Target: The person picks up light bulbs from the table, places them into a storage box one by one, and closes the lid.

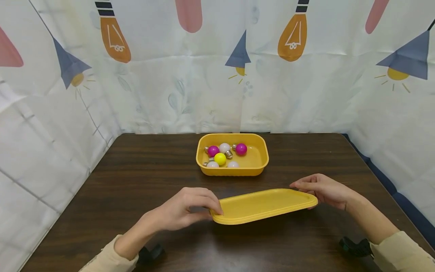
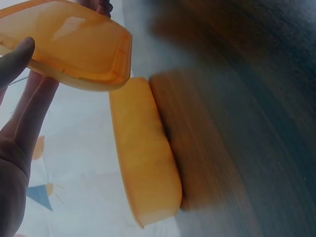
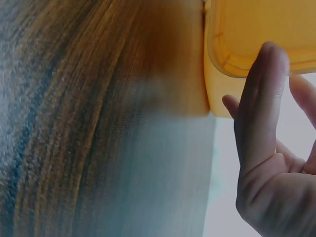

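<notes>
A yellow plastic lid (image 1: 265,206) is held in the air over the near part of the table, tilted with its right end higher. My left hand (image 1: 188,207) pinches its left end, thumb and fingers on opposite faces. At the right end, my right hand (image 1: 321,190) holds the edge; in the right wrist view the lid's underside (image 3: 271,29) rests against a finger or thumb. Beyond the lid stands a yellow box (image 1: 234,172), seen from its side in the left wrist view. In it lie several light bulbs: magenta (image 1: 241,149), yellow (image 1: 220,159) and white (image 1: 224,147).
The dark wood-grain table (image 1: 153,162) ends at a white printed curtain (image 1: 149,94) at the back, with more cloth at both sides. Black straps (image 1: 355,247) hang at my wrists, above the table.
</notes>
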The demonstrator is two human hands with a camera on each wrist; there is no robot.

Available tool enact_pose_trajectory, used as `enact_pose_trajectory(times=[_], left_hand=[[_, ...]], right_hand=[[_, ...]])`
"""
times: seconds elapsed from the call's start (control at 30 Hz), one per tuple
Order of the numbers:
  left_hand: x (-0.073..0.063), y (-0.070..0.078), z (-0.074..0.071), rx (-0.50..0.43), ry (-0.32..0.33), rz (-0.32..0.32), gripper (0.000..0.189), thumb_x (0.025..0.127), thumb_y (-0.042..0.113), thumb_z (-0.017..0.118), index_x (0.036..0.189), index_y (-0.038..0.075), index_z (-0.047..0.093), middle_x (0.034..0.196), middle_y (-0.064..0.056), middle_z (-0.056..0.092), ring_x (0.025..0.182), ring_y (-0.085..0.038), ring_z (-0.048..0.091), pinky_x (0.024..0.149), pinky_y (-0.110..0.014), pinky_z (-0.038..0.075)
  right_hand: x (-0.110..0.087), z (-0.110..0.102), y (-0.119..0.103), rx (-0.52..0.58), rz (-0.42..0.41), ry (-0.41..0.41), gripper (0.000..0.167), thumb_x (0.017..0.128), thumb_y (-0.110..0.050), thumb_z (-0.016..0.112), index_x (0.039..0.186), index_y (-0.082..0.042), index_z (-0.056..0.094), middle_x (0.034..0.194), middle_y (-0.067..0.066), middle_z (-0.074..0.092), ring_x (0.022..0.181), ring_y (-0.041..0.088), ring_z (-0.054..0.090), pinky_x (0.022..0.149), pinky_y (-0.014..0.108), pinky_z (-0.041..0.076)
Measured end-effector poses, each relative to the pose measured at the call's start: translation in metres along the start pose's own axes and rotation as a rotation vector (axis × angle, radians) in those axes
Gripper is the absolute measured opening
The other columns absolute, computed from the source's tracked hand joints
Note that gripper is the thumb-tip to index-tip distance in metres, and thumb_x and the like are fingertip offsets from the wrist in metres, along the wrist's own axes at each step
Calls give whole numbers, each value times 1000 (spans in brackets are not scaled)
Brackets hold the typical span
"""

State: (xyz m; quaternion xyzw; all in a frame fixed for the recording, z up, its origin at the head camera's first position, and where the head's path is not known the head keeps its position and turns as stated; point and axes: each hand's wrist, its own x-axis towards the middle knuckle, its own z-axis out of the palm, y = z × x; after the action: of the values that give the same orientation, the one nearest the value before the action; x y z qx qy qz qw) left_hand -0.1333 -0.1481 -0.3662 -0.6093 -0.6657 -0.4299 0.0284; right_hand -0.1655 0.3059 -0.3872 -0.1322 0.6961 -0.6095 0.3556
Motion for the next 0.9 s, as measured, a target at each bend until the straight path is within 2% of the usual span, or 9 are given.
enact_pose_trajectory(times=[0.17,0.27,0.4,0.57,0.7,0.9], left_hand=[[1,-1,3,107,-45,67,30,90,-1,77,114,16,74,114,5,70,108,-11,64,94,-28,55],[2,-2,4,169,-64,103,24,93,4,75,113,17,75,113,7,70,108,-10,63,95,-26,53],[2,-3,5,198,-82,123,22,96,5,72,114,18,76,112,7,69,108,-12,61,98,-27,51],[0,-7,3,192,-73,106,22,96,4,72,113,17,77,111,6,68,109,-15,59,101,-33,50],[-2,-10,2,204,-60,88,21,95,5,72,111,18,77,114,3,65,112,-17,58,103,-35,49],[-6,-17,-1,238,-34,72,21,95,4,73,109,20,77,118,0,63,115,-20,58,103,-38,48]], right_hand=[[0,1,2,41,15,-63,45,112,-16,44,145,14,45,124,22,68,99,29,73,83,44,61],[0,2,2,53,19,-65,51,111,-15,46,149,18,35,124,22,68,100,31,73,83,47,60],[0,3,3,64,13,-66,55,110,-13,48,151,18,27,125,23,67,102,34,71,83,51,59],[1,3,5,81,5,-57,49,109,-10,48,149,12,29,124,24,66,104,37,70,83,55,58],[0,2,5,97,1,-55,45,109,-8,49,147,7,32,122,23,66,103,36,71,82,53,59],[-2,1,4,109,-42,-66,43,105,-1,52,145,2,37,117,20,66,104,35,70,82,54,59]])
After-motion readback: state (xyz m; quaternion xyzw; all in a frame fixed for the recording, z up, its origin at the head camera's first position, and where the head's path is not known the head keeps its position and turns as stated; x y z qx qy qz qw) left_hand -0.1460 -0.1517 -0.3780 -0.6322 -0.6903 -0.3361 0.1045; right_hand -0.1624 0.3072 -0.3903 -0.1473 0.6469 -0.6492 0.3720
